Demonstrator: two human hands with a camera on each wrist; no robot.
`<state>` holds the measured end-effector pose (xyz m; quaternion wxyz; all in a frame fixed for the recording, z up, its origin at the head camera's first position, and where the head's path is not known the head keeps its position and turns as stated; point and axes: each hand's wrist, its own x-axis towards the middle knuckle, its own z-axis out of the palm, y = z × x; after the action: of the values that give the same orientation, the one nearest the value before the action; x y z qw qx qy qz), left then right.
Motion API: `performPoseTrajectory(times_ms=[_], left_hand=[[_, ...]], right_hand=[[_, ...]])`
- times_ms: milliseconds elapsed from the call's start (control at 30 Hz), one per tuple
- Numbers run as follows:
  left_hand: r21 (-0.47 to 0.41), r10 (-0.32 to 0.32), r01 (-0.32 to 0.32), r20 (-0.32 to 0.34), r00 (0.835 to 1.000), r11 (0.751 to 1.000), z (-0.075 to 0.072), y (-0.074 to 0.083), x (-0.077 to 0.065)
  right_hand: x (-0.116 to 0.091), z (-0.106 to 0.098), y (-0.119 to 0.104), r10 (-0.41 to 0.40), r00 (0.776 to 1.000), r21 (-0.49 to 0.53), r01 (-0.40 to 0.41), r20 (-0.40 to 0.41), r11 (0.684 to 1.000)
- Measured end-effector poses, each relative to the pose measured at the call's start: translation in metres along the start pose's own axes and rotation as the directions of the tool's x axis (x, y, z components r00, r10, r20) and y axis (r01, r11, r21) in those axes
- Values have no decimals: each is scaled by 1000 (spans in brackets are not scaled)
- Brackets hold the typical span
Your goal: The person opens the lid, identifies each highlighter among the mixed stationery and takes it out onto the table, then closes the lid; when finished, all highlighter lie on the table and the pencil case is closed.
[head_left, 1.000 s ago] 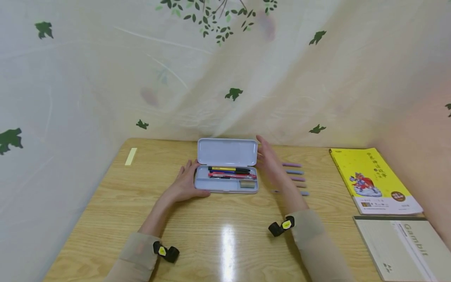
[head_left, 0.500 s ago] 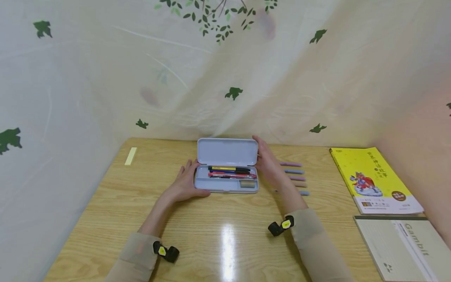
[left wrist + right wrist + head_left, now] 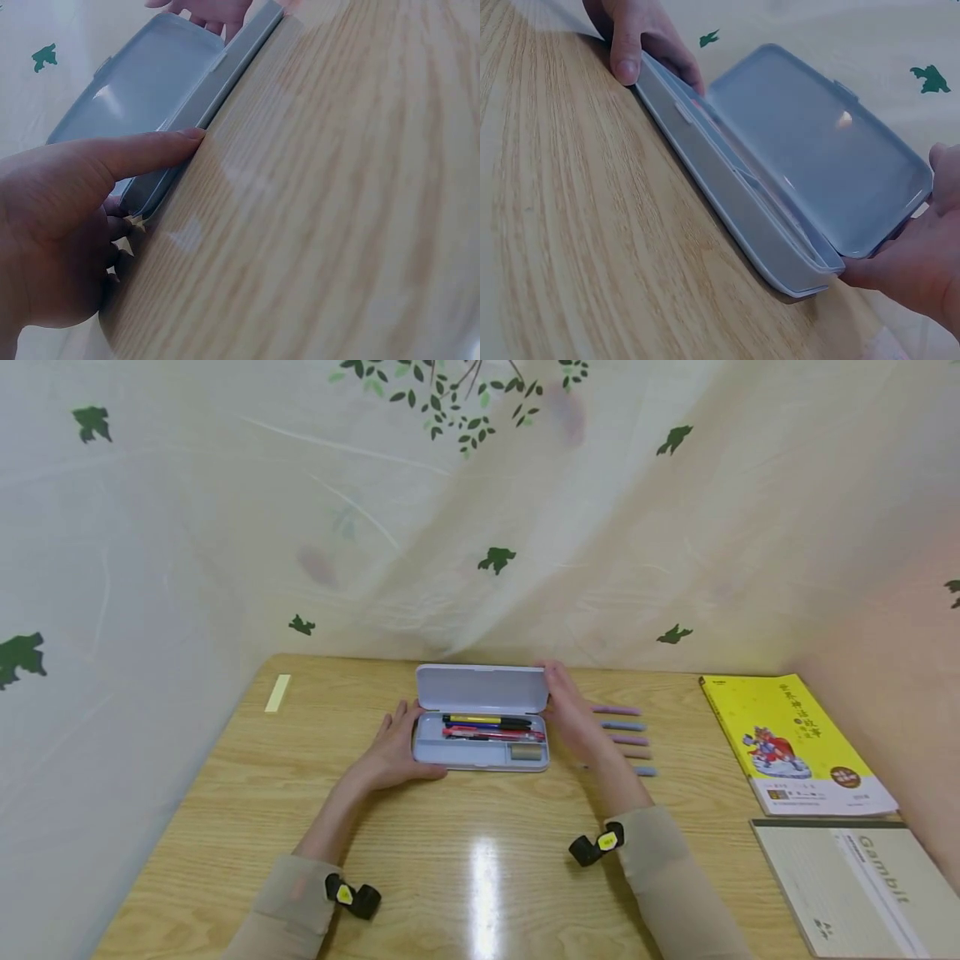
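A pale blue pencil case (image 3: 481,756) lies on the wooden table, its lid (image 3: 482,690) raised and leaning back. Inside, several pens (image 3: 493,727) fill the rear compartment, and a grey-brown eraser-like block (image 3: 527,752) sits at front right. My left hand (image 3: 392,753) holds the case's left end, thumb along the front edge and fingers round the side. At the other end my right hand (image 3: 576,718) has its fingers bent round the lid's right edge, the fingertips partly hidden behind it; in the right wrist view its thumb lies low by the hinge corner.
Several pastel pens (image 3: 624,726) lie in a row right of the case, partly covered by the right arm. Further right are a yellow book (image 3: 795,735) and a grey Gambit pad (image 3: 855,881). A pale yellow strip (image 3: 277,693) lies at far left. A curtain (image 3: 360,593) hangs behind.
The lid's top edge has tipped slightly forward from its earlier angle. My right fingers have gone from beside the lid to round its upper right corner. The left hand has stayed put.
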<state>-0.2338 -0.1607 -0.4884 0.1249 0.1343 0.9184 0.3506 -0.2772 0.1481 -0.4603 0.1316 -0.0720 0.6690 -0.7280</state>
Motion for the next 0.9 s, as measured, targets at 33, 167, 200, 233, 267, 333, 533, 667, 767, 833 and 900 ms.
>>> performPoseTrajectory(times_ms=[33, 167, 200, 233, 267, 333, 533, 667, 767, 833, 900], left_hand=[[0, 1, -1, -1, 1000, 1000, 0, 0, 0], [-2, 9, -9, -5, 1000, 1000, -1, 1, -1], [0, 10, -10, -5, 1000, 1000, -1, 1, 0], [1, 10, -10, -5, 1000, 1000, -1, 2, -1], [1, 8, -8, -4, 1000, 1000, -1, 2, -1], [3, 5, -5, -3, 1000, 1000, -1, 2, -1], [12, -5, 5, -1, 1000, 1000, 0, 1, -1], [15, -9, 9, -8, 1000, 1000, 0, 1, -1], [21, -18, 18, -9, 1000, 1000, 1, 0, 0], [25, -18, 18, -8, 1000, 1000, 1, 0, 1], [32, -17, 17, -4, 1000, 999, 1, 0, 0]], right_hand=[[-1, 1, 0, -3, 1000, -13, 3, 0, 1000], [-3, 1, 0, -22, 1000, -54, 22, 4, 998], [-3, 1, -1, -23, 1000, -62, 23, 5, 998], [-3, 0, 0, -26, 1000, -72, 27, 8, 997], [-3, 0, 0, -27, 1000, -83, 27, 5, 996], [-4, -1, 0, -28, 1000, -92, 28, 3, 995], [-7, -2, -2, -28, 1000, -152, 28, 1, 988], [-12, -2, -4, -40, 999, -278, 47, 30, 959], [-16, -4, -7, -68, 995, -375, 92, 78, 923], [-18, -5, -8, -82, 990, -414, 124, 117, 902], [-20, -6, -10, -91, 984, -433, 150, 153, 889]])
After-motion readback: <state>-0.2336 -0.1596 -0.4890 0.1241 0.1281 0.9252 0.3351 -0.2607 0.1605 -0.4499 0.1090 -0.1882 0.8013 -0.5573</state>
